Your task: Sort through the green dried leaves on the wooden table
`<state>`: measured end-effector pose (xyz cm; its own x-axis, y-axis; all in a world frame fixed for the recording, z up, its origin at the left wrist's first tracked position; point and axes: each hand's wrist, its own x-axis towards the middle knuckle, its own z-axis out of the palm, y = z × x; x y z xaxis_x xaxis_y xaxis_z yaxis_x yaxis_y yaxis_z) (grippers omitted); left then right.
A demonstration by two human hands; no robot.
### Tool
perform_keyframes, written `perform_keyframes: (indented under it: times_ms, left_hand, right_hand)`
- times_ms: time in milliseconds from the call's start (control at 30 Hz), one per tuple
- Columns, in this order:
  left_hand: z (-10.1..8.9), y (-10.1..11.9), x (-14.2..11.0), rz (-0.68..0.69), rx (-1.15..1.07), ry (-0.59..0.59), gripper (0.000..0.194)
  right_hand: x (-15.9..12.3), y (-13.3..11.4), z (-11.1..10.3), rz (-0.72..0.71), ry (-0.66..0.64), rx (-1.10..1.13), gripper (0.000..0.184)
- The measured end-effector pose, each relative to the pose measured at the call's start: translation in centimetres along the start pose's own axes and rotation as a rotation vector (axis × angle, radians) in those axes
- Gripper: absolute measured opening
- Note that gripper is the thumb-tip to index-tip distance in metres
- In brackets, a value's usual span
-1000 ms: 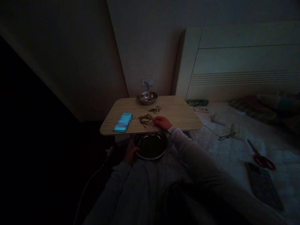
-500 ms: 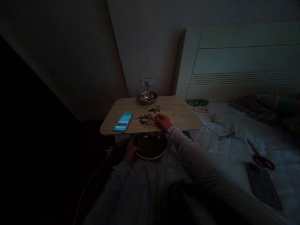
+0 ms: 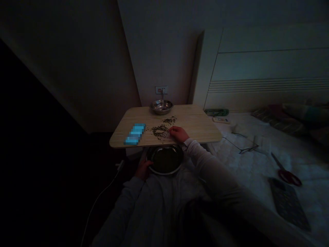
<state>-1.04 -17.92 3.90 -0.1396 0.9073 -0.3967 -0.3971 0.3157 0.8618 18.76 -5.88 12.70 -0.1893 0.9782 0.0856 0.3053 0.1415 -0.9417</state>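
My left hand (image 3: 143,169) grips the left rim of a wide metal basin (image 3: 164,172), which rests on my lap under the table's front edge. Dark contents fill the basin's bottom, too dim to identify. On the small wooden table (image 3: 195,120), my right hand (image 3: 179,133) is closed with its fingertips pinched together. Just left of those fingertips lie small dark grains (image 3: 156,130), with a pale patch (image 3: 165,134) among them. A second scatter of grains (image 3: 169,120) lies farther back. What the right fingers hold is too small to make out.
A shiny metal bowl (image 3: 161,107) stands at the table's back edge, below a wall socket (image 3: 161,90). A lit phone (image 3: 135,134) lies on the left. On the bed are scissors (image 3: 289,177), glasses (image 3: 248,150), a remote (image 3: 221,120) and a dark patterned flat object (image 3: 289,204).
My right hand has shifted very slightly, its fingertips still beside the grains. My left hand and the basin stay in place.
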Motion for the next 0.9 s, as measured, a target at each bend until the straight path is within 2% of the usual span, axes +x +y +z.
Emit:
perform_keyframes:
  times_ms: [133,467,700,800,900]
  left_hand:
    - [0.01,0.07,-0.14,-0.037,-0.025,0.016,0.027]
    - [-0.31,-0.44,0.51,0.002,-0.044,-0.029,0.03]
    - [-0.12,-0.09,0.21,-0.024,-0.032,-0.009,0.033]
    - [-0.06,-0.03,0.12,-0.017,-0.019,0.0,0.033]
    - [-0.06,-0.11,0.15,-0.001,-0.005,0.006,0.032]
  right_hand:
    - [0.21,0.34,0.0,-0.015,-0.026,-0.015,0.008]
    - [0.16,0.23,0.05,0.014,-0.071,0.07,0.004]
    - [0.16,0.3,0.07,0.019,-0.078,0.076,0.005]
    - [0.55,0.69,0.01,-0.012,-0.048,0.1,0.007]
    - [0.93,0.95,-0.12,-0.016,0.057,0.151,0.015]
